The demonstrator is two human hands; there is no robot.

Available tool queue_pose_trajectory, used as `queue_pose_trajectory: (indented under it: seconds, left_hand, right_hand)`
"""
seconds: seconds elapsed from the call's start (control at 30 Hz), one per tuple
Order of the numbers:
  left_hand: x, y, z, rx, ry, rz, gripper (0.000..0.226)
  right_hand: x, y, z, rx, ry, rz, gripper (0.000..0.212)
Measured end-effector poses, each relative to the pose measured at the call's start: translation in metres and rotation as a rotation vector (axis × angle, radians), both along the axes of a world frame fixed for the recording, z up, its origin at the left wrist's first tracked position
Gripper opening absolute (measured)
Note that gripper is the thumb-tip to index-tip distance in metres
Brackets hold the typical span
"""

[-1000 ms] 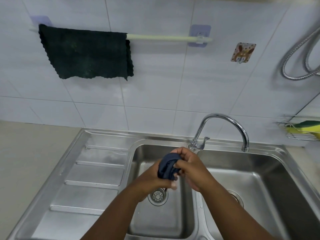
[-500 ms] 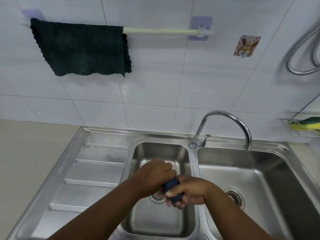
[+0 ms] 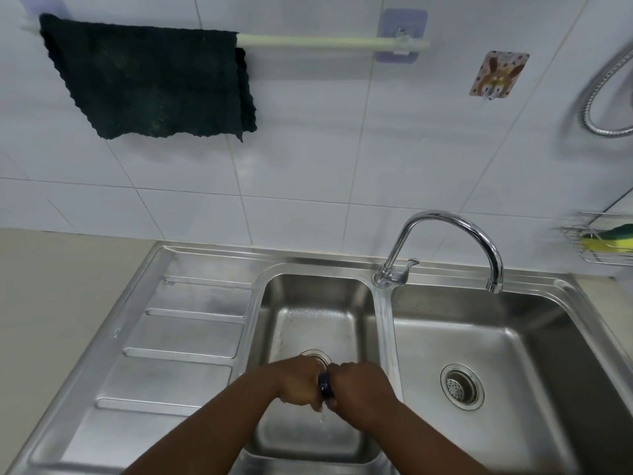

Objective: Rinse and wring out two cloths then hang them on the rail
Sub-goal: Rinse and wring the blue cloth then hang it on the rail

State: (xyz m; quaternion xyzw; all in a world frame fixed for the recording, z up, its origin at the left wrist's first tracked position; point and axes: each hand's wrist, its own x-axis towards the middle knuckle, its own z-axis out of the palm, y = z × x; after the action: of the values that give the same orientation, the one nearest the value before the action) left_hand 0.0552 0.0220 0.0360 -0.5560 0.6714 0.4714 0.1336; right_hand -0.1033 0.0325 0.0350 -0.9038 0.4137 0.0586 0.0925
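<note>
A dark green cloth [image 3: 150, 80] hangs over the left part of the pale rail [image 3: 329, 41] on the tiled wall. Over the left sink basin [image 3: 315, 296], my left hand [image 3: 298, 383] and my right hand [image 3: 359, 389] are fists pressed close together. Both grip a twisted dark blue cloth [image 3: 325, 389]. Only a narrow strip of it shows between the fists. Drops of water fall below them.
The chrome tap [image 3: 445, 234] curves over the right basin [image 3: 479, 354], with no water running from it. A ribbed draining board [image 3: 171, 337] lies to the left. A wire rack with a yellow-green sponge [image 3: 609, 241] hangs at the right wall. A metal hose [image 3: 603, 94] loops at the upper right.
My hands moved down and nearer to me over the left basin and twisted the blue cloth tighter, so less of it shows. The view tilted down slightly.
</note>
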Motion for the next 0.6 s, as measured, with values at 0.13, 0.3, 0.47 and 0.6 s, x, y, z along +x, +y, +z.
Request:
queue_pose_trajectory:
  seconds: [0.13, 0.3, 0.47, 0.6]
  left_hand:
    - [0.004, 0.004, 0.001, 0.020, 0.054, 0.033, 0.023]
    - [0.009, 0.018, -0.020, -0.579, 0.166, 0.065, 0.058]
    - [0.009, 0.020, -0.016, -1.109, 0.085, -0.129, 0.063]
    - [0.009, 0.007, -0.003, -1.278, 0.041, -0.129, 0.031]
  right_hand:
    - [0.000, 0.007, -0.004, -0.049, -0.013, -0.006, 0.030]
    - [-0.003, -0.012, 0.014, 0.787, -0.361, -0.536, 0.009]
    - [-0.019, -0.031, 0.026, 1.649, -0.750, -0.724, 0.010]
    - [-0.013, -0.030, 0.025, 1.887, -0.794, -0.584, 0.015]
